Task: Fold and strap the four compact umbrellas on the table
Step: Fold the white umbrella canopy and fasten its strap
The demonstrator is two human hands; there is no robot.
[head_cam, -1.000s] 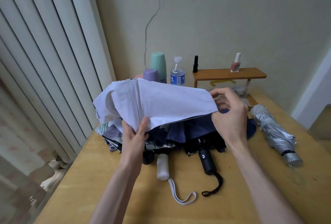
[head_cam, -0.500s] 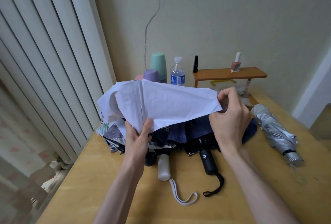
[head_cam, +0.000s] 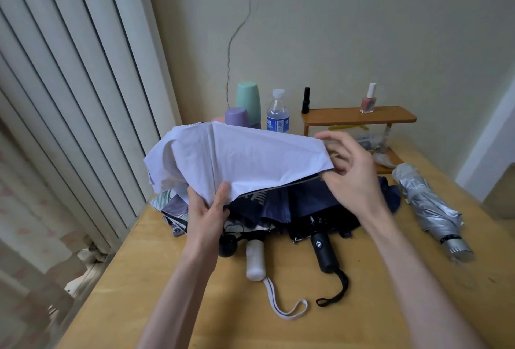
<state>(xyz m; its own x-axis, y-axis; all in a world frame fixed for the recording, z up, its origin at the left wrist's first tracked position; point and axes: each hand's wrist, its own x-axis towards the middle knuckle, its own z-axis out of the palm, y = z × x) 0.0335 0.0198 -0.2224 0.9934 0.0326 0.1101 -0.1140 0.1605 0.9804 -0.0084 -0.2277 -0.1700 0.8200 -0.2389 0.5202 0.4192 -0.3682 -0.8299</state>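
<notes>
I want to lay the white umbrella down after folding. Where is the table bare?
Bare table lies near the person, left of the white strap, and between the black handle and the silver umbrella. The back, around cups, bottle and shelf, is crowded.

A lived-in home room: wooden table (head_cam: 195,307) against a cracked wall (head_cam: 320,28), vertical blinds (head_cam: 69,83), nail polish (head_cam: 368,100) on a shelf (head_cam: 359,117).

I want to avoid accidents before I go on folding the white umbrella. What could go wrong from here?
The white canopy, gripped by the left hand, hangs over the navy umbrella; their ribs may tangle. A wide sweep could topple the water bottle and green cup just behind it.
</notes>
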